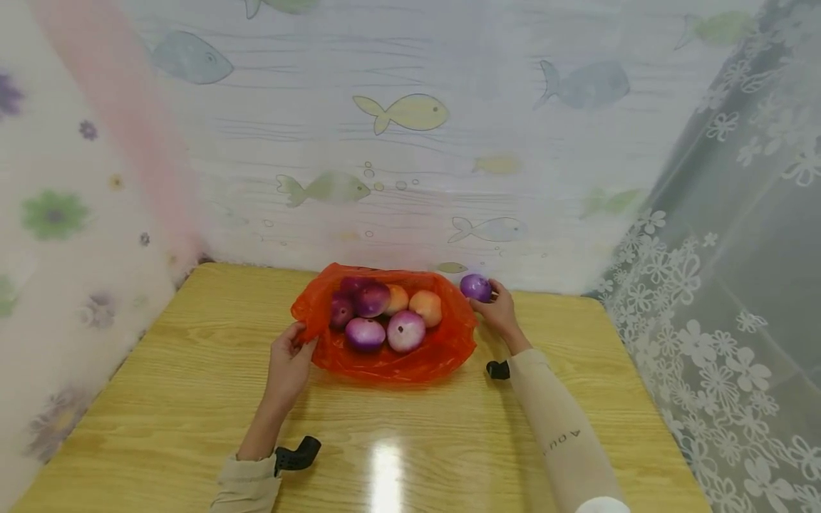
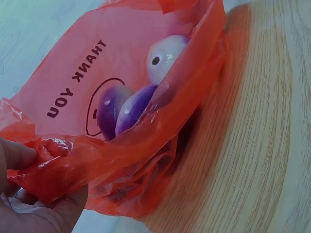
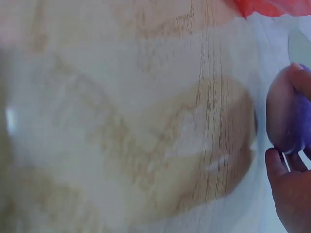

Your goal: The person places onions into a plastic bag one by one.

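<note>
An open red plastic bag (image 1: 391, 370) lies on the table, holding several round fruits: purple ones, such as a purple-and-white fruit (image 1: 406, 330) with a dark spot, and orange ones, such as an orange fruit (image 1: 426, 308). My left hand (image 1: 290, 362) grips the bag's left edge, thumb and fingers bunching the film in the left wrist view. Beyond the bag's right side, my right hand (image 1: 499, 313) holds a glossy purple round fruit (image 1: 475, 288). The right wrist view shows that fruit between thumb and fingers, above the table surface.
The wood-grain table (image 1: 359, 456) reaches back to a fish-printed curtain (image 1: 410, 164). A lace-flower curtain (image 1: 725, 370) hangs at the right. Black wrist mounts stick out by the left sleeve (image 1: 246, 481) and the right sleeve (image 1: 558, 420).
</note>
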`<state>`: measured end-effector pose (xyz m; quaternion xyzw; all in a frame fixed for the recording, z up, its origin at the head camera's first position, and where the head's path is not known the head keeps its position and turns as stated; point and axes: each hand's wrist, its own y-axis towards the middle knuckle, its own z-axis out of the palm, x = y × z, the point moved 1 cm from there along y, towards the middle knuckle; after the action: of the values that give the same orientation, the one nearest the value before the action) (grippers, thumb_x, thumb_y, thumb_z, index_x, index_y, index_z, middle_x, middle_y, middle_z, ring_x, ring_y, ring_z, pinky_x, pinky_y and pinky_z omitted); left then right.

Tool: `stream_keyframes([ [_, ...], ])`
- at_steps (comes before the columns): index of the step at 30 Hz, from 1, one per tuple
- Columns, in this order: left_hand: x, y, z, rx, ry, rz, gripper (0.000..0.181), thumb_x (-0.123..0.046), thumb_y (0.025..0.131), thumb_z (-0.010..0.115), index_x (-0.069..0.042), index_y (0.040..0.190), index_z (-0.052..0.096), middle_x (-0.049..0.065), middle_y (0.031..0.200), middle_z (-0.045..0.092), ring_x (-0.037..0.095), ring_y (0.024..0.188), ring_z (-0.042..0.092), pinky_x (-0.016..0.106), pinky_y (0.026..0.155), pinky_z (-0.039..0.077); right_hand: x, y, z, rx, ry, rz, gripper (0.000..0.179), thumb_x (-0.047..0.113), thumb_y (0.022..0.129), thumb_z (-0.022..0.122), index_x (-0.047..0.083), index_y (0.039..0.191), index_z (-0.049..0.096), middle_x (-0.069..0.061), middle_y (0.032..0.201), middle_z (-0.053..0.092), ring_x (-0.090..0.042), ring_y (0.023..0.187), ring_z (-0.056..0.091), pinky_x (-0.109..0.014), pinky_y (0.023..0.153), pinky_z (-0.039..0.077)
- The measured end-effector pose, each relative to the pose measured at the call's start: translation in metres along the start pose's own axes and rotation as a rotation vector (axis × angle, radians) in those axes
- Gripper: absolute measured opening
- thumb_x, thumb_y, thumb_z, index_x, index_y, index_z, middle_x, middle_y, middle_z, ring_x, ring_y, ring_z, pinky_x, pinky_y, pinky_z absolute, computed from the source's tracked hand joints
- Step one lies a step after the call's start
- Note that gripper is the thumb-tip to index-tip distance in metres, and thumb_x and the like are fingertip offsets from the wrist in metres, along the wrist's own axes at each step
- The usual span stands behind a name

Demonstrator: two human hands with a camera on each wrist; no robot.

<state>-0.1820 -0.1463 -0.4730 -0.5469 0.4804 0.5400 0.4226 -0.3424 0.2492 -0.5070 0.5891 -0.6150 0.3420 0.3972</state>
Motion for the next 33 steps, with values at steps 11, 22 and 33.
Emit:
stream_keyframes([
  [11,-0.001,-0.001,-0.002,0.016,0.032,-0.003,0.03,-0.002,0.105,0.049,0.006,0.134,0.052,0.022,0.133,0.056,0.007,0.098,0.053,0.012,0.081,0.047,0.008,-0.019,-0.008,-0.124,0.053,-0.025,0.075,0.019,0.088,0.08,-0.003,0.15,0.043,-0.028,0.147,0.048,-0.044,0.127,0.054,-0.053,0.107,0.046],
  [22,-0.004,-0.001,-0.001,0.026,0.031,-0.01,0.031,-0.002,0.106,0.049,0.005,0.136,0.052,0.022,0.134,0.056,0.007,0.099,0.053,0.01,0.082,0.047,0.026,-0.053,-0.02,-0.188,0.166,-0.083,0.076,0.015,0.083,0.085,0.001,0.147,0.048,-0.02,0.146,0.051,-0.038,0.123,0.057,-0.051,0.104,0.049],
  [33,-0.002,-0.002,0.002,0.027,0.017,0.001,0.03,-0.002,0.105,0.049,0.006,0.135,0.052,0.023,0.134,0.056,0.006,0.098,0.054,0.011,0.082,0.048,0.054,-0.105,-0.028,-0.162,0.334,-0.107,0.073,0.002,0.085,0.079,0.002,0.15,0.045,-0.015,0.15,0.046,-0.029,0.121,0.052,-0.01,0.088,0.048],
])
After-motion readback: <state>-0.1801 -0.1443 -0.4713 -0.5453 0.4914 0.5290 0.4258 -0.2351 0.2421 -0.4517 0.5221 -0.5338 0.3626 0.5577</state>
